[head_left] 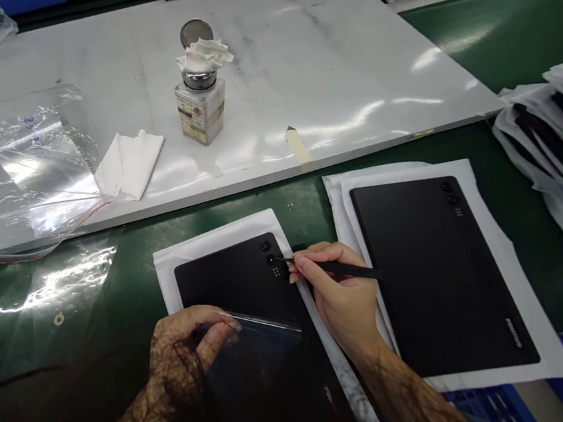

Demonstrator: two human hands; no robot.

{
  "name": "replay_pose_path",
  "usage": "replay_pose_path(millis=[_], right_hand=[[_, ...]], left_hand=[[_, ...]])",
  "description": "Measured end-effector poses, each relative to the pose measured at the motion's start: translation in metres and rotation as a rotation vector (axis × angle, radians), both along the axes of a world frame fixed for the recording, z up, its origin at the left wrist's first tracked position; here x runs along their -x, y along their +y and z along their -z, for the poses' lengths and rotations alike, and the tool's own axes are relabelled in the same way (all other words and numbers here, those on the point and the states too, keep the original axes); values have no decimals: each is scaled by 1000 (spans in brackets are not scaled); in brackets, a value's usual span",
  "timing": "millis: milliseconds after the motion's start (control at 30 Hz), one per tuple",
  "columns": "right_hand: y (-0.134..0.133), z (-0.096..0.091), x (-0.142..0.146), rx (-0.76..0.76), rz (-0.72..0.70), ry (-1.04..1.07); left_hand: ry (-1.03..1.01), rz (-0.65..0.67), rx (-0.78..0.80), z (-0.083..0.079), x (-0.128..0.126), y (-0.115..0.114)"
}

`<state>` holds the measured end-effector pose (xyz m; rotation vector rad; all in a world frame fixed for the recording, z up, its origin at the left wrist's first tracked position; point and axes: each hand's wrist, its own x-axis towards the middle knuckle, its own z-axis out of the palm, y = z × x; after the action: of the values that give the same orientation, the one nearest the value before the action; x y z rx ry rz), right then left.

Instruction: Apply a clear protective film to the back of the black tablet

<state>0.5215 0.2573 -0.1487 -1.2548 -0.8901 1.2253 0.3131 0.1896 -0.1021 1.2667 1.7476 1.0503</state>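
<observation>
A black tablet [234, 274] lies back side up on a white foam sleeve [166, 276]. My right hand [337, 297] is closed round slim black tweezers [350, 270], their fine tip at the tablet's lower camera lens [269, 260]. Between the thumb and fingers of my left hand [182, 341] is the edge of a clear film [263, 333], lifted over the lower part of the tablet. Whether the film still touches the tablet lower down, I cannot tell. Just right of my right hand, a second black tablet [436, 267] rests back side up on its own white sleeve [459, 171].
A white board [276, 69] covers the far side of the green bench. On it stand a solvent bottle [198, 112] topped with tissue, a folded wipe [130, 161] and a clear plastic bag [25, 164]. Several sleeved items [561, 133] are stacked at the right.
</observation>
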Motion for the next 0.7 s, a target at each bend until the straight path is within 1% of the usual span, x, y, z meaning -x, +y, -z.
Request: replay_pose_path(millis=[267, 367, 433, 467, 500, 633, 700], right_hand=[[-1, 3, 0, -41, -20, -18], [-1, 4, -1, -122, -30, -8], [-3, 5, -4, -217, -28, -37], [-4, 5, -7, -283, -34, -110], [-5, 6, -10, -364, -46, -231], [-11, 12, -23, -720, -187, -902], [-12, 14, -26, -820, -247, -1081]], left_hand=[[-10, 7, -28, -2, 0, 1], [-20, 8, -32, -1, -1, 1], [-34, 2, -32, 0, -1, 2], [-42, -1, -31, 0, -1, 2], [-52, -5, -33, -1, -1, 3], [-84, -13, -37, -2, -2, 4], [-72, -30, -9, 0, -3, 1]])
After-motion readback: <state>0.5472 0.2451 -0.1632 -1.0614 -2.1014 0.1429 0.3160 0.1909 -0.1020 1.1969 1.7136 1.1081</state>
